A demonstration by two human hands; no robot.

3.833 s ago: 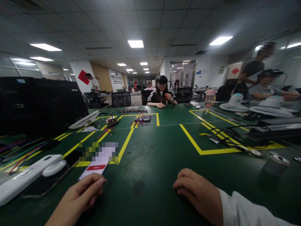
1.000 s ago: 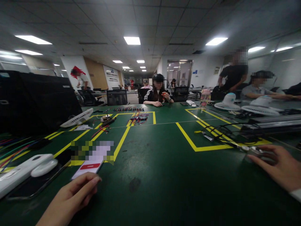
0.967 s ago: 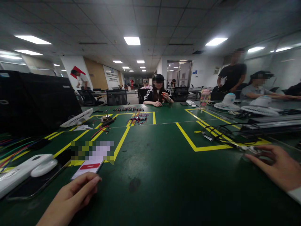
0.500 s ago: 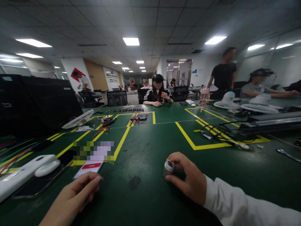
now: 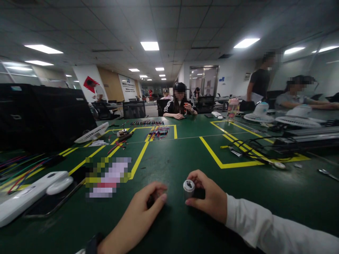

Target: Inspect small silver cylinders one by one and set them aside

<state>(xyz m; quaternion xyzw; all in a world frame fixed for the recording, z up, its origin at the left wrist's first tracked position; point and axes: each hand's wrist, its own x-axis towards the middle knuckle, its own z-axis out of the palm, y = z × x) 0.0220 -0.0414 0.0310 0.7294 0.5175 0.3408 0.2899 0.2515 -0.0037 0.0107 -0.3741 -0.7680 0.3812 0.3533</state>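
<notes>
My right hand (image 5: 208,197) grips a small silver electric motor (image 5: 188,192) between thumb and fingers. It stands upright at the tabletop, its round end with a dark centre facing up. Just to its left, my left hand (image 5: 144,208) hovers over the table with loosely curled fingers and the thumb a little apart. Nothing shows between those fingers, and it does not touch the motor. A dark band circles the left wrist.
On the green table (image 5: 169,158), a white handheld device (image 5: 31,197) and a phone lie left. Farther back are wired boards (image 5: 159,132) and a fan (image 5: 92,133). Black cables (image 5: 249,151) and a water bottle (image 5: 233,110) are right. A person (image 5: 180,102) sits opposite.
My left hand has moved right, from beside the phone toward the motor, and its pinched fingers have loosened. The motor's top now tilts more into view. The head view has shifted slightly.
</notes>
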